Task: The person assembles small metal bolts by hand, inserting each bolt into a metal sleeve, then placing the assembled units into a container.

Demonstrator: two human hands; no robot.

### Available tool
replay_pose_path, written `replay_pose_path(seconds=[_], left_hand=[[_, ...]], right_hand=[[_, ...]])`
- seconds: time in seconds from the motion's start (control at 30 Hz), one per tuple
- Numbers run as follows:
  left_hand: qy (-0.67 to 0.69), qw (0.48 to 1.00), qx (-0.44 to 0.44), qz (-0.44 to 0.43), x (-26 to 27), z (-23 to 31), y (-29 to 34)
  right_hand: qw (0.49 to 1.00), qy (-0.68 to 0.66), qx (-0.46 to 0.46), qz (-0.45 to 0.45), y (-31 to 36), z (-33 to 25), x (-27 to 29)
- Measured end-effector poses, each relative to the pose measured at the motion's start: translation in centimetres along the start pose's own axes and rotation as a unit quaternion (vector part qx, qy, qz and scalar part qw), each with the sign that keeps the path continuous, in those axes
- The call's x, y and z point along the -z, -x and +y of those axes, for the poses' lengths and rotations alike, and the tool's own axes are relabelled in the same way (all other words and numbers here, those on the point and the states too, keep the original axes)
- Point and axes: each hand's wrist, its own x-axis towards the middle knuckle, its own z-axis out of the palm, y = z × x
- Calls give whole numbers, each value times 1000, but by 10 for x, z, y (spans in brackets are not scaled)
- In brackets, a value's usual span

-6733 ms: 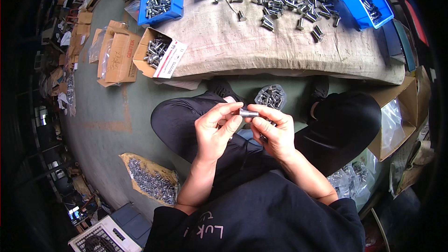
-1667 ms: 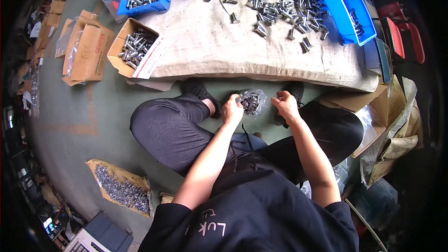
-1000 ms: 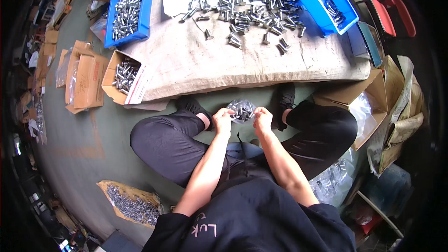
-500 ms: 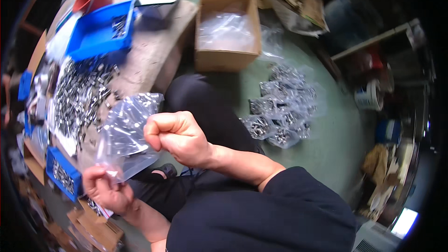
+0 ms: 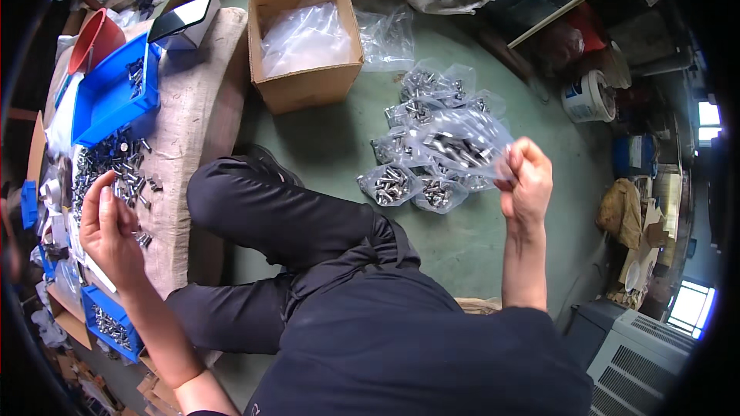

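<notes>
My right hand (image 5: 527, 185) is closed on the gathered end of a clear plastic bag (image 5: 497, 135) with dark and silver bolts in it. It holds this bag out over several filled plastic bags (image 5: 389, 182) that lie on the green floor. Some of those bags are hidden behind it. On the left, my left hand (image 5: 113, 235) is raised with its fingers loosely apart, and I see nothing held in it. Right behind that hand, a loose heap of metal bolts (image 5: 116, 158) is spread on the cloth-covered bench (image 5: 181, 131).
A blue bin (image 5: 100, 112) with a few bolts, a red bucket (image 5: 96, 40) and a phone (image 5: 179, 20) on a small box are on the bench. Ahead stands an open cardboard box (image 5: 304, 92) of clear bags. A smaller blue tray (image 5: 112, 323) of bolts sits at lower left.
My right hand has swung from the bench side to the right, carrying the bag over the filled bags. My left hand has let go of the bag and moved up toward the bolt heap.
</notes>
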Motion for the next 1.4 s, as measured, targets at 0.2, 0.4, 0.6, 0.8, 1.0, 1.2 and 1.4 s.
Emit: replay_pose_path(seconds=[0.2,0.4,0.6,0.8,1.0,1.2,1.4], left_hand=[[-199,979,-23,45,77,-22,-54],[-233,971,-40,34,87,-35,-84],[-255,966,-37,26,78,-26,-83],[-296,954,-42,12,77,-15,-62],[-293,955,-19,43,85,-16,-44],[-312,948,54,17,95,-25,-6],[-282,950,99,91,114,-49,39]], right_hand=[[974,159,-69,146,0,39,124],[927,185,-181,271,37,119,211],[936,21,-247,251,46,185,257],[921,-36,-319,220,19,242,291],[912,70,-363,176,-3,237,318],[836,505,-73,202,-45,253,338],[941,296,65,150,-153,137,182]])
